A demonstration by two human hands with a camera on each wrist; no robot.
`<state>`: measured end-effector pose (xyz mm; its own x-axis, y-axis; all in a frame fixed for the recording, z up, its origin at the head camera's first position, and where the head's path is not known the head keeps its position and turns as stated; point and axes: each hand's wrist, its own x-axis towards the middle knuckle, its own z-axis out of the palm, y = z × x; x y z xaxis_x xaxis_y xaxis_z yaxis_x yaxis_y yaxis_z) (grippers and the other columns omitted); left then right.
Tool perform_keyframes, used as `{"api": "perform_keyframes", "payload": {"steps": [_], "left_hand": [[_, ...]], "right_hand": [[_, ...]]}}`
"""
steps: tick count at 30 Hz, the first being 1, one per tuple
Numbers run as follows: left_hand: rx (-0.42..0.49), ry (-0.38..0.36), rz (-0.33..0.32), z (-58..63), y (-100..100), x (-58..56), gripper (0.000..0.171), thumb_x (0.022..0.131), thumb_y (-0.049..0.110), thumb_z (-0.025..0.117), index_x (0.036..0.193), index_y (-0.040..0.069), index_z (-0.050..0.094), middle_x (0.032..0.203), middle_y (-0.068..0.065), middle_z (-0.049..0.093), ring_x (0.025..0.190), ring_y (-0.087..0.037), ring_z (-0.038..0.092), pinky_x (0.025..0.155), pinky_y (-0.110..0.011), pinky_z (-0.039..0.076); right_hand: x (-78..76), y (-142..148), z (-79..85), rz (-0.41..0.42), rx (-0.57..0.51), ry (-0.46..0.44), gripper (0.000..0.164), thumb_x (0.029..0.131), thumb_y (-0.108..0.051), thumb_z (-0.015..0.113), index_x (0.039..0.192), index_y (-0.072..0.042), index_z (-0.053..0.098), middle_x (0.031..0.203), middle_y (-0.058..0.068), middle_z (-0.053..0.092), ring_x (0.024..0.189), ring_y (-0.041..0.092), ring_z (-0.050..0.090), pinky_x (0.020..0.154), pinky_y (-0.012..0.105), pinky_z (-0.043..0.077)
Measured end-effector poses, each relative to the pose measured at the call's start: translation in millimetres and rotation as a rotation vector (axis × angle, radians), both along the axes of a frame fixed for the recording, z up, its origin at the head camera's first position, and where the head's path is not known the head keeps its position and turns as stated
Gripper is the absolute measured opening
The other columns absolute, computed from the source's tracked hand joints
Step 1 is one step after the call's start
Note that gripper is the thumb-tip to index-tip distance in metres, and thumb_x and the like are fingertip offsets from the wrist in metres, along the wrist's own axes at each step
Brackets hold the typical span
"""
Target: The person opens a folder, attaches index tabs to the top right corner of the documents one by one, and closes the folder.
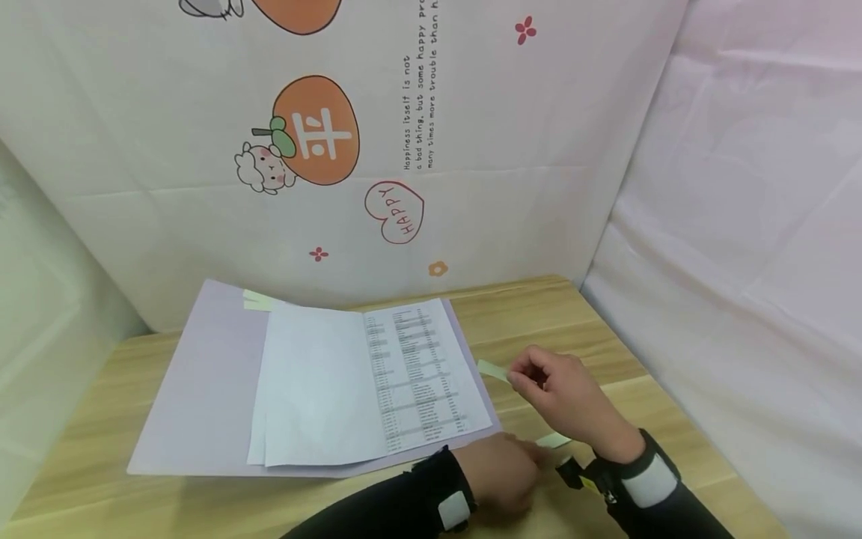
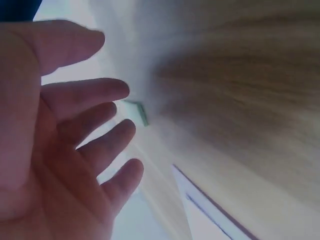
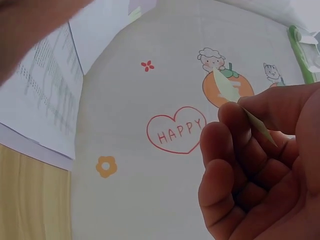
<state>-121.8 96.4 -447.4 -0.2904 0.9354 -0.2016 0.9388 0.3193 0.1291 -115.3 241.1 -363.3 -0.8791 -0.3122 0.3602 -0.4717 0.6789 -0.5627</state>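
Observation:
My right hand [image 1: 572,397] is raised over the right part of the table and pinches a pale green paper strip [image 3: 227,87] between thumb and forefinger. The strip stands out to the left of the fingertips in the head view. Below it, my left hand [image 1: 501,471] reaches right, its fingertips beside a small pale green pad of strips [image 1: 554,440] on the table. In the left wrist view the fingers [image 2: 105,92] are loosely extended and the pad [image 2: 136,112] shows just beyond them; whether they touch it I cannot tell.
A lilac folder [image 1: 195,397] lies spread out, holding white sheets [image 1: 323,382] and a page printed with a list [image 1: 424,374]. Pale green strips [image 1: 259,302] stick out at its upper left. A printed white cloth [image 1: 471,209] hangs behind the wooden table [image 1: 539,314].

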Motion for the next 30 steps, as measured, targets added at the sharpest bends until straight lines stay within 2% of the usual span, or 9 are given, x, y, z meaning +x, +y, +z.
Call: {"api": "perform_keyframes", "payload": {"steps": [4, 6, 8, 14, 18, 20, 22, 26, 30], "left_hand": [[0.165, 0.071, 0.051, 9.7, -24.5, -1.3, 0.010, 0.093, 0.028, 0.065, 0.083, 0.026, 0.065, 0.097, 0.016, 0.059, 0.068, -0.001, 0.050, 0.063, -0.018, 0.042], [0.270, 0.091, 0.116, 17.6, -40.6, -2.6, 0.015, 0.093, 0.024, 0.064, 0.078, 0.024, 0.061, 0.078, 0.014, 0.051, 0.060, -0.003, 0.045, 0.056, -0.020, 0.039], [0.394, 0.105, 0.197, 24.2, -57.4, -4.9, 0.018, 0.092, 0.021, 0.063, 0.074, 0.022, 0.060, 0.072, 0.014, 0.050, 0.058, -0.002, 0.044, 0.055, -0.019, 0.038], [0.758, -0.032, 0.587, 39.4, -102.3, -11.3, 0.013, 0.092, 0.013, 0.063, 0.085, 0.016, 0.073, 0.073, 0.013, 0.061, 0.061, 0.000, 0.051, 0.057, -0.020, 0.044], [0.884, -0.157, 0.856, 46.5, -124.6, -15.3, 0.010, 0.093, 0.015, 0.065, 0.088, 0.014, 0.074, 0.064, 0.010, 0.055, 0.055, -0.008, 0.049, 0.050, -0.026, 0.041], [0.920, -0.223, 0.943, 48.8, -133.5, -17.1, 0.010, 0.093, 0.017, 0.066, 0.090, 0.013, 0.074, 0.061, 0.007, 0.052, 0.054, -0.011, 0.048, 0.049, -0.028, 0.038], [0.952, -0.321, 0.991, 50.0, -141.1, -17.8, 0.010, 0.093, 0.019, 0.067, 0.093, 0.013, 0.075, 0.061, 0.005, 0.052, 0.053, -0.014, 0.048, 0.048, -0.028, 0.035], [0.998, -0.490, 1.008, 53.1, -151.2, -16.6, 0.014, 0.094, 0.023, 0.068, 0.097, 0.012, 0.076, 0.062, 0.001, 0.053, 0.052, -0.016, 0.046, 0.049, -0.028, 0.033], [1.024, -0.536, 1.025, 54.5, -155.1, -15.3, 0.015, 0.094, 0.024, 0.068, 0.098, 0.012, 0.076, 0.063, 0.000, 0.053, 0.052, -0.016, 0.045, 0.049, -0.028, 0.033]], "right_hand": [[-5.4, -4.4, -6.6, -0.039, 0.015, 0.004, 0.008, 0.098, -0.019, 0.066, 0.093, -0.014, 0.065, 0.075, -0.013, 0.056, 0.062, 0.007, 0.051, 0.055, 0.026, 0.045], [-9.1, -7.8, -11.6, -0.074, 0.019, 0.010, 0.007, 0.098, -0.019, 0.066, 0.092, -0.015, 0.066, 0.074, -0.012, 0.056, 0.062, 0.007, 0.050, 0.054, 0.027, 0.045], [-13.0, -12.0, -17.5, -0.105, 0.031, 0.019, 0.007, 0.097, -0.017, 0.066, 0.091, -0.015, 0.066, 0.074, -0.012, 0.056, 0.061, 0.007, 0.050, 0.053, 0.027, 0.045], [-20.7, -31.9, -30.0, -0.109, 0.062, 0.072, 0.008, 0.094, -0.010, 0.069, 0.087, -0.015, 0.067, 0.072, -0.013, 0.056, 0.060, 0.005, 0.050, 0.052, 0.025, 0.046], [-20.9, -51.1, -29.1, -0.052, 0.072, 0.121, 0.010, 0.092, -0.008, 0.071, 0.085, -0.014, 0.067, 0.075, -0.013, 0.058, 0.061, 0.004, 0.050, 0.053, 0.024, 0.047], [-20.0, -60.5, -28.3, -0.021, 0.079, 0.139, 0.011, 0.091, -0.008, 0.072, 0.085, -0.015, 0.066, 0.075, -0.013, 0.057, 0.060, 0.003, 0.050, 0.053, 0.023, 0.046], [-19.0, -68.3, -27.1, 0.004, 0.087, 0.155, 0.013, 0.091, -0.008, 0.072, 0.085, -0.016, 0.065, 0.075, -0.014, 0.056, 0.060, 0.002, 0.048, 0.054, 0.022, 0.046], [-17.2, -79.8, -22.7, 0.034, 0.091, 0.160, 0.013, 0.091, -0.009, 0.072, 0.085, -0.018, 0.064, 0.073, -0.015, 0.052, 0.059, 0.002, 0.046, 0.052, 0.022, 0.044], [-16.0, -86.9, -19.2, 0.046, 0.088, 0.166, 0.014, 0.091, -0.009, 0.072, 0.084, -0.018, 0.064, 0.074, -0.015, 0.052, 0.059, 0.002, 0.045, 0.051, 0.022, 0.043]]}}
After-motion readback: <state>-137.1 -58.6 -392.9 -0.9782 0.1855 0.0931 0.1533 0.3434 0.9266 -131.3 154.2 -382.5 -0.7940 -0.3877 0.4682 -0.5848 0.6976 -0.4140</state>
